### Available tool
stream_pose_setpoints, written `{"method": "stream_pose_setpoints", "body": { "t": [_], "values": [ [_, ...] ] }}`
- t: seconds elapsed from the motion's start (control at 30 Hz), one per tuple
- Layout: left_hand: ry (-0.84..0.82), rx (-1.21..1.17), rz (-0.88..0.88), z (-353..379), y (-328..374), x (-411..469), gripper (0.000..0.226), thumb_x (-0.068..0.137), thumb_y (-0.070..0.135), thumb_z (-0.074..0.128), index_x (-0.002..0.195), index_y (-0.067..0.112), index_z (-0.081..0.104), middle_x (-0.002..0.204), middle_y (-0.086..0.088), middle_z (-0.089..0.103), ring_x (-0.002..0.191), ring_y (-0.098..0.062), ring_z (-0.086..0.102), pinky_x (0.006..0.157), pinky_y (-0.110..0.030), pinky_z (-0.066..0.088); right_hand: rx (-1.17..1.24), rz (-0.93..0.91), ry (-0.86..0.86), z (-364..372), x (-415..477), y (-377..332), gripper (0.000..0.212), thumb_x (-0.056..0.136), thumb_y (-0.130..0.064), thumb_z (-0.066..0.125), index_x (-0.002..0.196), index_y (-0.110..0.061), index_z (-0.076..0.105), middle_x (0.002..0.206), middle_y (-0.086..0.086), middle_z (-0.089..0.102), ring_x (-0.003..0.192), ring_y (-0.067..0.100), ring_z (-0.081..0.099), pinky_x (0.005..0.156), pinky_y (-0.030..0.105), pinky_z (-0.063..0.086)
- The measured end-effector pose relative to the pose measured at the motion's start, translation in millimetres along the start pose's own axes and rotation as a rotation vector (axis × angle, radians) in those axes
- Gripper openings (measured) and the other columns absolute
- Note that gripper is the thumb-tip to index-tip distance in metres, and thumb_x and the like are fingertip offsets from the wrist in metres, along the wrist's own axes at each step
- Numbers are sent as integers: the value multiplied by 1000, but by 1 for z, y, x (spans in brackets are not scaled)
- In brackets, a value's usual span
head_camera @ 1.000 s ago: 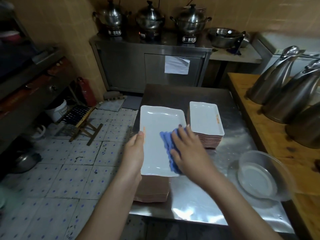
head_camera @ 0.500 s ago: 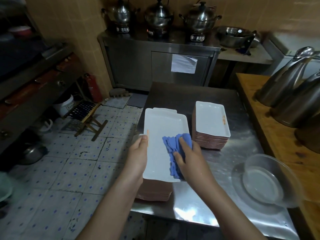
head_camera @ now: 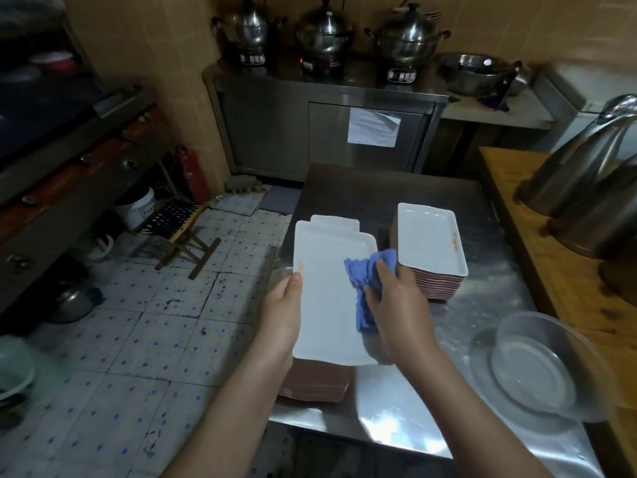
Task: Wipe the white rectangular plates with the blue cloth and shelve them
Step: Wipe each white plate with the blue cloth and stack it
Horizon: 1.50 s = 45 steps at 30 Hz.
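Your left hand grips the left rim of the white plate, thumb on top. Your right hand holds the bunched blue cloth against the plate's right side. The plate sits over a brown-sided stack at the steel tabletop's left edge. A second plate stack stands just right of it. A clear bowl sits front right.

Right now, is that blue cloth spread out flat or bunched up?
Bunched up. The blue cloth shows crumpled folds under the right hand, which holds it against the white plate.
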<state>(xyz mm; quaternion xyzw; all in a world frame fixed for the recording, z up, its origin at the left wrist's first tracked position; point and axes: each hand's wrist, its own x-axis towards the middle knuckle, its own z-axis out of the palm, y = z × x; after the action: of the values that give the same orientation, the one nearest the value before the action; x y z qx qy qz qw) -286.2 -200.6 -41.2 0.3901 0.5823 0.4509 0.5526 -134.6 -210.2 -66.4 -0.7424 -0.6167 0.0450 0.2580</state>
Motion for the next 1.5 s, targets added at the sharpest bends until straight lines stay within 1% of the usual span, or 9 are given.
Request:
{"method": "stream_pose_setpoints", "body": {
  "t": [0.23, 0.3, 0.43, 0.63, 0.83, 1.0, 1.2, 1.33, 1.5],
  "values": [
    [22, -13, -35, -16, -12, 3, 28, 99, 28, 43, 84, 23, 66, 67, 12, 70, 54, 0, 65, 43, -13, 48, 451, 258, 117, -8, 29, 9, 45, 86, -21, 67, 128, -11, 55, 116, 4, 57, 100, 16, 51, 76, 8, 27],
    [38, 22, -33, -21, -18, 8, 26, 98, 28, 45, 86, 22, 67, 69, 11, 71, 60, -2, 66, 48, -15, 50, 697, 446, 60, -5, 30, 11, 37, 88, -25, 65, 123, -14, 59, 121, 0, 60, 101, 14, 53, 81, 18, 36],
    [54, 152, -24, -31, -34, 23, 30, 96, 28, 50, 79, 9, 66, 72, -4, 64, 67, -19, 57, 62, -29, 44, 950, 603, -25, 3, 26, 15, 20, 91, -19, 61, 111, -20, 62, 104, -6, 61, 86, 8, 55, 64, 21, 41],
    [77, 608, 81, -44, -55, 45, 31, 94, 27, 52, 66, 17, 60, 49, 6, 49, 45, -5, 41, 36, -12, 25, 1032, 663, -58, 9, 25, 17, 17, 90, -19, 62, 106, -22, 63, 102, -5, 61, 86, 12, 58, 59, 25, 45],
    [175, 768, 178, -45, -73, 45, 26, 94, 25, 52, 85, 7, 69, 74, -1, 53, 57, -7, 46, 48, -20, 30, 1077, 698, -67, 16, 25, 22, 15, 89, -13, 63, 102, -20, 64, 107, 4, 63, 86, 18, 61, 61, 25, 46],
    [166, 788, 171, -45, -84, 48, 25, 94, 22, 54, 99, 3, 70, 102, -7, 45, 87, -20, 48, 74, -24, 38, 1093, 701, -93, 24, 24, 25, 15, 88, -10, 63, 101, -18, 65, 104, 5, 65, 85, 19, 61, 64, 25, 47],
    [126, 798, 115, -45, -85, 63, 24, 91, 23, 56, 110, 9, 65, 112, -9, 49, 86, -19, 54, 74, -24, 42, 1129, 697, -130, 29, 27, 27, 17, 89, -10, 62, 87, -26, 64, 102, 5, 65, 84, 20, 62, 62, 26, 48],
    [91, 665, 57, -44, -77, 87, 38, 86, 25, 61, 122, 14, 57, 119, -5, 53, 95, -16, 59, 83, -27, 47, 1146, 718, -154, 30, 35, 28, 14, 90, -10, 61, 94, -23, 64, 103, 7, 66, 84, 22, 64, 61, 27, 49],
    [115, 560, 50, -32, -57, 138, 35, 84, 27, 63, 117, 16, 58, 110, 1, 58, 89, -10, 54, 74, -24, 38, 1128, 720, -156, 34, 61, 31, 14, 90, -11, 61, 99, -21, 64, 105, 6, 66, 87, 23, 64, 64, 28, 50]
  ]
}}
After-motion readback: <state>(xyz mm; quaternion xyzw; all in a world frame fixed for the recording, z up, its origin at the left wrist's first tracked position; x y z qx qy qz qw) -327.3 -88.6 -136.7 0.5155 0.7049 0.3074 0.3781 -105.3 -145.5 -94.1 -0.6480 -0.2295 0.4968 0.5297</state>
